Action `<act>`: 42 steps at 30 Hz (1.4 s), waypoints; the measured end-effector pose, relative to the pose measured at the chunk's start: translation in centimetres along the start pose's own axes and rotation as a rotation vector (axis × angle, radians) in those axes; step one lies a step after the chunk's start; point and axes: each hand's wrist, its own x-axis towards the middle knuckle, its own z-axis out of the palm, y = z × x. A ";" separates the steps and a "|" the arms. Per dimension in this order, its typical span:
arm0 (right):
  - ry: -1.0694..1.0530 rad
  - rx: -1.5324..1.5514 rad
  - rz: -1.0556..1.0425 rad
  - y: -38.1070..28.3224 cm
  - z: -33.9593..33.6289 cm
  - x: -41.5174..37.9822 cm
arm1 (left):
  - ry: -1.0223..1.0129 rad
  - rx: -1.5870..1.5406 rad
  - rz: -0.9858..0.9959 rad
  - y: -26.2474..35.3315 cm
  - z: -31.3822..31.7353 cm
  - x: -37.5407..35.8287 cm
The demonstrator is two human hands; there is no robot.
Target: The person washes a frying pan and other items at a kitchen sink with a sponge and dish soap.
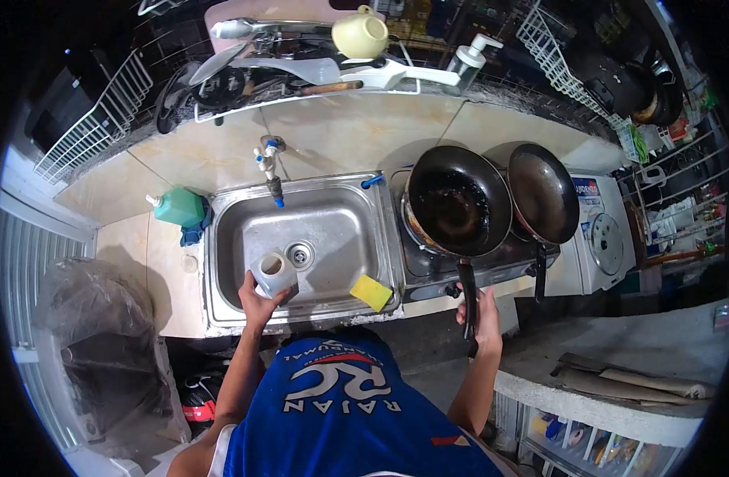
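My left hand [258, 304] is wrapped round a whitish wide-mouthed jar [277, 274], held over the front left part of the steel sink [249, 222]. Its round mouth faces up, without a lid. On the right, my right hand [486, 316] is closed round the black handle of a deep frying pan [460, 199]. The pan sits over the left side of the gas stove [428, 266], and its dark inside shows worn, wet-looking patches. A yellow sponge [371, 292] lies at the sink's front right corner, between my hands.
A second frying pan [543, 193] stands on the stove's right side. Above the sink is a tap [269, 163]; a green soap bottle [178, 207] stands left of it. A rack of utensils [301, 71], a yellow mug [360, 36] and a pump bottle [469, 57] line the ledge.
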 end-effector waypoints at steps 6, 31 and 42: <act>0.168 -0.675 0.102 15.8 -1.0 -2.8 | 0.032 -0.091 -0.040 -0.5 -2.0 1.2; -1.555 -1.896 -1.157 34.2 59.7 21.4 | 0.127 -0.186 -0.124 -6.2 -14.3 -5.3; -1.346 -1.082 -0.315 14.9 56.3 15.0 | -0.080 -0.143 -0.183 -8.2 -18.9 -1.4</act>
